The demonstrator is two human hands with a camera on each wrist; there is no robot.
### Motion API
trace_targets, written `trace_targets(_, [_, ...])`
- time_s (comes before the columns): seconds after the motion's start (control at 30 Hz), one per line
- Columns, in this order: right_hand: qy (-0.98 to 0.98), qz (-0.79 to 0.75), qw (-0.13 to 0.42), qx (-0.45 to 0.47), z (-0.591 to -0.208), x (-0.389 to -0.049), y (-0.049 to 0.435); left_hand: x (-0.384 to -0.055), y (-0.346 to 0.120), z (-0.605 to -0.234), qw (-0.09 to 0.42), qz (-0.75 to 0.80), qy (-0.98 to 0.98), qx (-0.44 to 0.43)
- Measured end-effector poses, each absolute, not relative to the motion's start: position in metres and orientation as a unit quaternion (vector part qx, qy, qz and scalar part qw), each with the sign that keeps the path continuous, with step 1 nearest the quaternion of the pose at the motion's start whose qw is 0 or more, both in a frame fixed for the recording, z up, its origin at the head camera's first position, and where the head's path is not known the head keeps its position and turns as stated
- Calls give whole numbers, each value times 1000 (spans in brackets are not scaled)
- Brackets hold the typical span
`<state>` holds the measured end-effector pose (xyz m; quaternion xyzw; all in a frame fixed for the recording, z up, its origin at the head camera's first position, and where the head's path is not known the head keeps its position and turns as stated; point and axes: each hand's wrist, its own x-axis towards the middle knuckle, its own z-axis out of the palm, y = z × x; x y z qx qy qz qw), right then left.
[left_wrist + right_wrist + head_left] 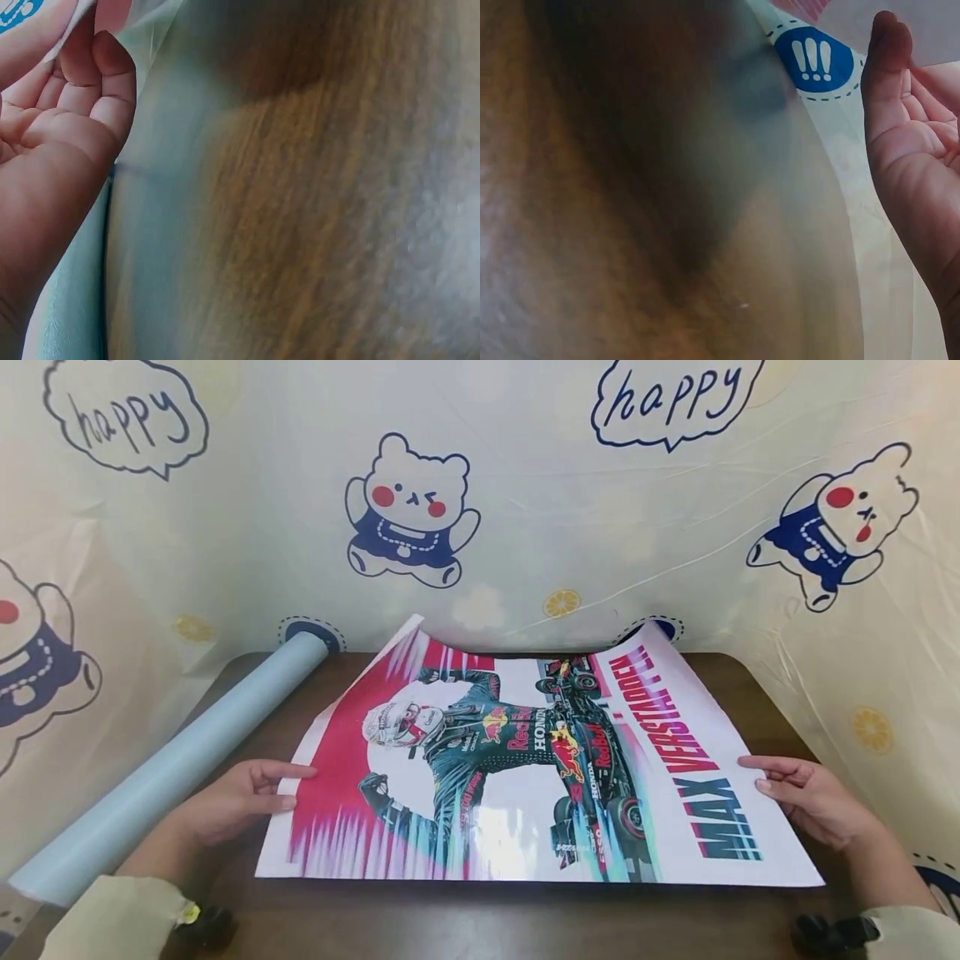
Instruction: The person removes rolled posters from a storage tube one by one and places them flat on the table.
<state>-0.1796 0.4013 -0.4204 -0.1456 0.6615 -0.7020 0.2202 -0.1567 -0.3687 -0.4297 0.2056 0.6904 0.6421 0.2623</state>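
Both hands hold a glossy poster (495, 810) over the brown table, its print turned sideways. The print shows a helmeted racing driver, a race car and large lettering on a white and red ground. At the left edge, my left hand (228, 802) pinches the sheet between thumb and fingers. My right hand (821, 802) grips the right edge in the same way, beside the lettering. The poster's far corners curl upward and its middle sags. In the right wrist view, part of the sheet (934, 30) shows at the fingertips.
A long pale blue roll (180, 760) lies slantwise along the left side of the wooden table (480, 918). Behind and beside the table hangs a pale curtain (540, 527) printed with bears and "happy" bubbles. Dark wrist devices (206, 927) sit at both cuffs.
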Motion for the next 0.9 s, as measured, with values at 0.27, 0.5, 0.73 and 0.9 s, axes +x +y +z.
trace_targets(0.27, [755,-630,147,-104,-418,-168,394,-143,-352,-432,145,568,806,77])
trace_targets(0.5, [805,-563,138,-125,-408,-164,392,-139,-340,-419,70,455,885,66])
trace_targets(0.73, [867,-483,116,-49,-404,-170,386,-147,-338,-414,33,370,927,60])
trace_targets(0.9, [890,-443,99,-34,-404,-173,383,-151,-344,-414,27,371,924,89])
